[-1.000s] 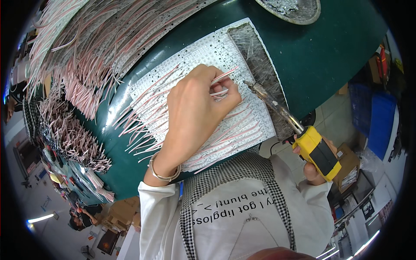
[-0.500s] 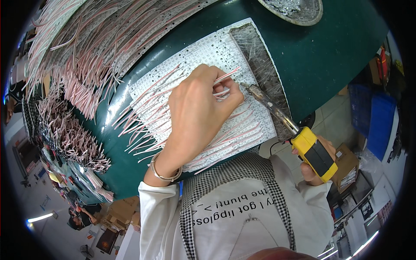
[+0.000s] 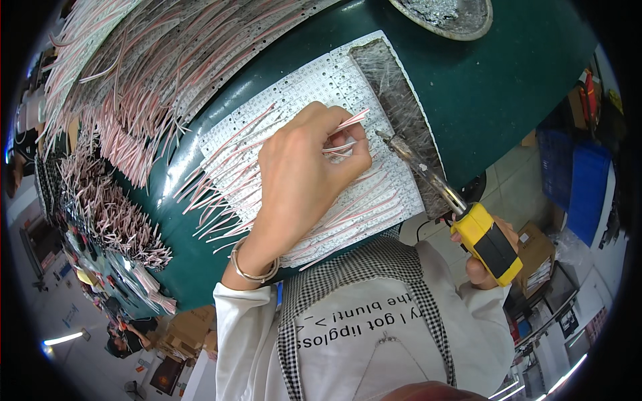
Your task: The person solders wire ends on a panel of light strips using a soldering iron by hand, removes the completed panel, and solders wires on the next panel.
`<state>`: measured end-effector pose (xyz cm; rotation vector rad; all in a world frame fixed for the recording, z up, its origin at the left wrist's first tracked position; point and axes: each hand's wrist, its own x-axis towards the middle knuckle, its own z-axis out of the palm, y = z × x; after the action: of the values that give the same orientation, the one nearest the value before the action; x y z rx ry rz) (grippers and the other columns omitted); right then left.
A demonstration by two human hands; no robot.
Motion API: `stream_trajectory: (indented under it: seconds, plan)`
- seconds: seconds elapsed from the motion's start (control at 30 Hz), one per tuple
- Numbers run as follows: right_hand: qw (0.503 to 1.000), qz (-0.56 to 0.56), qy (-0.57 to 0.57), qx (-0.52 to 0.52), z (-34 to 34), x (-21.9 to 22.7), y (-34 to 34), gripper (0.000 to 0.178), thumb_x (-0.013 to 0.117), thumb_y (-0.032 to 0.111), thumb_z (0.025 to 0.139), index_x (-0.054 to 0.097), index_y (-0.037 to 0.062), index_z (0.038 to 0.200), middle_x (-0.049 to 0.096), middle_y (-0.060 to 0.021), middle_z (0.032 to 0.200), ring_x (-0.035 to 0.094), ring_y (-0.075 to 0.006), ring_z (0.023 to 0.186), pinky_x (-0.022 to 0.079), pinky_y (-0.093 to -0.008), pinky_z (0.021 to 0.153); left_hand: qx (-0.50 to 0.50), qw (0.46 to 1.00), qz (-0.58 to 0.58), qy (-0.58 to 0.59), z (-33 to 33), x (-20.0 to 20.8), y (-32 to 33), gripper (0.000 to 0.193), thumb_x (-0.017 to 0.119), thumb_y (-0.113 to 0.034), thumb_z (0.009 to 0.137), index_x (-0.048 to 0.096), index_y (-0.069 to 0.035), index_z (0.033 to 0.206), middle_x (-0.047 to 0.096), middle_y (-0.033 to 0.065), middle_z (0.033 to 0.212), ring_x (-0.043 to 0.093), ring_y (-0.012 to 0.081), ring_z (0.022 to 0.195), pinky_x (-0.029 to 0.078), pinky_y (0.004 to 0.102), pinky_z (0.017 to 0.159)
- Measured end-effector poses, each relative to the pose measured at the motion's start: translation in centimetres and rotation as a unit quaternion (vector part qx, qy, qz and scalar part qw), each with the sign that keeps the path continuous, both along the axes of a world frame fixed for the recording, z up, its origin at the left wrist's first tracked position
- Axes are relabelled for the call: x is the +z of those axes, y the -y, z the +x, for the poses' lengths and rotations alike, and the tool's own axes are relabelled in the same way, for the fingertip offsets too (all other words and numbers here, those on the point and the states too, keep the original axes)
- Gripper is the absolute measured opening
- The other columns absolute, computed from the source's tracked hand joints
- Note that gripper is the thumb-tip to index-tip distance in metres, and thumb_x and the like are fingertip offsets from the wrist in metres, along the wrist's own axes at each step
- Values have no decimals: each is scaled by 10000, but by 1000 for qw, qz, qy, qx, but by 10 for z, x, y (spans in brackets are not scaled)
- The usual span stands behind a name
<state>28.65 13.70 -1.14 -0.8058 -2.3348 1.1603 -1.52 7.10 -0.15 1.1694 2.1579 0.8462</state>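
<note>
My left hand (image 3: 297, 157) is closed over a white circuit board panel (image 3: 284, 90), with a few red-and-white wires (image 3: 358, 119) pinched between thumb and fingers. Their ends poke out to the right of the fingertips. More wires of the same sort lie across the panel and hang over its left edge. A yellow-and-black soldering gun (image 3: 491, 242) is gripped in my right hand (image 3: 476, 273), partly hidden behind the handle. Its metal tip points up and left, over the panel just right of my left fingertips.
A dark, film-covered strip (image 3: 394, 83) runs along the panel's right side. At the far edge of the green table (image 3: 515, 80) sits a round dish (image 3: 481, 27) of silvery scraps. Wired panels (image 3: 200, 43) and wire bundles (image 3: 114, 207) crowd the left. Blue bins (image 3: 572, 184) stand at right.
The soldering gun has shifted slightly right and down, its tip a little farther from the panel's far edge. My left hand moved slightly left with the wires, whose ends now look more fanned.
</note>
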Motion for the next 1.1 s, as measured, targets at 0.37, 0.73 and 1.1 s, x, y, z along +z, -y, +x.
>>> stream_trajectory:
  seconds: [0.37,0.73,1.1]
  plan:
    - [999,0,30,-41,-29,15,3,631,543,662,870,654,46,790,658,-26,697,642,-142,586,495,-253,537,10,999,42,-12,3,-5,0,120,712,-127,724,681,-34,794,607,76,736,598,227,596,450,334,553]
    - [997,-3,-69,-22,8,-9,1,568,739,466,761,646,-69,926,685,-150,811,693,-265,640,538,-314,587,14,1000,22,-6,4,-1,0,150,719,-154,747,690,-37,836,625,84,782,632,232,641,488,330,594]
    - [967,-9,-240,-82,45,-29,-16,325,742,270,652,650,-20,768,671,-144,772,680,-276,619,544,-346,567,-34,995,50,80,-23,8,6,168,624,-163,936,686,-8,957,642,51,884,549,99,687,425,236,600]
